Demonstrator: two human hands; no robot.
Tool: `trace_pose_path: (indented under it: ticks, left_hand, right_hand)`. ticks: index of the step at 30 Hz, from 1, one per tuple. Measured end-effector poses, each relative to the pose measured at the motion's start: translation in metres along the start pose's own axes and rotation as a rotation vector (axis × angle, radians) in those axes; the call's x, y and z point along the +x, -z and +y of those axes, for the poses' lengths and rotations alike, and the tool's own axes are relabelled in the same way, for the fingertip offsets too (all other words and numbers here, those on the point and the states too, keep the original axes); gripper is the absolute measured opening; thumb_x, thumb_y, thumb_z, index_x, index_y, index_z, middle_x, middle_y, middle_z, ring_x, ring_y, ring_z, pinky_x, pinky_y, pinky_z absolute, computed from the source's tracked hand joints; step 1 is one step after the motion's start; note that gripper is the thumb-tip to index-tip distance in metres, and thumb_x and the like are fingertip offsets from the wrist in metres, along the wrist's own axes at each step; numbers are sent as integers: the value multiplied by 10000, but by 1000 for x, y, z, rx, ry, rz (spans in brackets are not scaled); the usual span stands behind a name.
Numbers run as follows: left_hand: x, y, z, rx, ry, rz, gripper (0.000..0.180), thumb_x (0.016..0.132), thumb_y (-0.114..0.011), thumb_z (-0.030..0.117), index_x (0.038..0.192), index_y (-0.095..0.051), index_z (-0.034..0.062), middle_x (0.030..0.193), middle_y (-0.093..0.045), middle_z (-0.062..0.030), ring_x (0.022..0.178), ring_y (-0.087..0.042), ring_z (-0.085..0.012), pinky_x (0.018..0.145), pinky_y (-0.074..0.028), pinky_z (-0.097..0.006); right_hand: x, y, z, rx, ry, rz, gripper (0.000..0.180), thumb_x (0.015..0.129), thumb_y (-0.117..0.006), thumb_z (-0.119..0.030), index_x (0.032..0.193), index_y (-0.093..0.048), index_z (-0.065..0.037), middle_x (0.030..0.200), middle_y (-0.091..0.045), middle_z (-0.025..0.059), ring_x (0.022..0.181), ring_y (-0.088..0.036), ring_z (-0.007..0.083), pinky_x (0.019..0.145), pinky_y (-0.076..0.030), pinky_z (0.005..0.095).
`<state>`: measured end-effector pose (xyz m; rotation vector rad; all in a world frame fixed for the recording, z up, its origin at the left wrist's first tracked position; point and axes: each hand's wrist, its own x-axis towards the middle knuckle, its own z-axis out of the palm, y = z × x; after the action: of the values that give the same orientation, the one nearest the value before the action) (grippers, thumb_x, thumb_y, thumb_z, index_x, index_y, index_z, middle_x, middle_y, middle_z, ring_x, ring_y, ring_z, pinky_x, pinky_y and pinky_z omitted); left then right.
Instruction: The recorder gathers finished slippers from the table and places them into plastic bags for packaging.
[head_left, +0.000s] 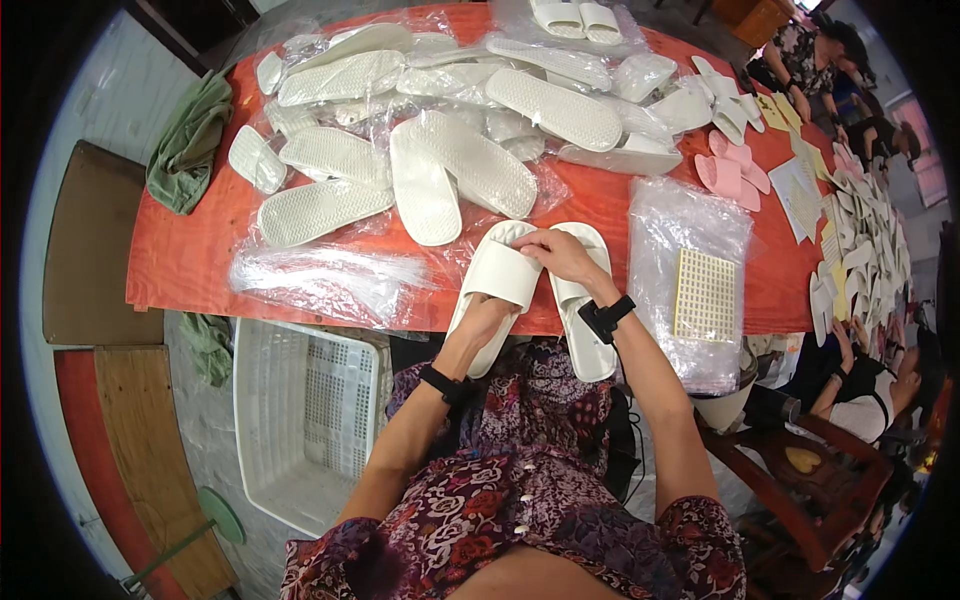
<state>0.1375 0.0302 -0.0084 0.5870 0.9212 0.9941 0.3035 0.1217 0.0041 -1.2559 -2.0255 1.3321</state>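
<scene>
Your L hand is inside L slipper, toe ~1 o'clock; R hand, nearer toe, touches strap; can't tell grips.

A workshop: slipper piles, plastic bags, co-workers.

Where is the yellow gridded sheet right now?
In the head view, the yellow gridded sheet lies on the clear plastic bags, near the front edge of the red table, right of the person's right hand.
</scene>
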Motion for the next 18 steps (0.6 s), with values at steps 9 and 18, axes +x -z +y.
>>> trace_pose_path:
  ticks: [9, 18]
  left_hand:
    - [2, 9, 5, -190, 132, -141, 648, 666, -520, -140, 1268, -381, 57, 1153, -504, -65, 1007, -522, -201, 759, -444, -323]
    - [6, 13, 5, -260, 186, -168, 609, 637, -530, -155, 1208, -446, 41, 1118, -525, -75, 1012, -523, -220, 795, -444, -321]
  right_hand:
    - [14, 7, 12, 67, -2, -249, 241, 877, -516, -113, 1091, -587, -28, 1003, -620, 78, 925, -556, 156, 818, -425, 286]
    - [17, 2, 17, 93, 2, -201, 202, 880, -520, -109, 1043, -595, -17, 907, -608, 31, 840, -530, 102, 749, -424, 255]
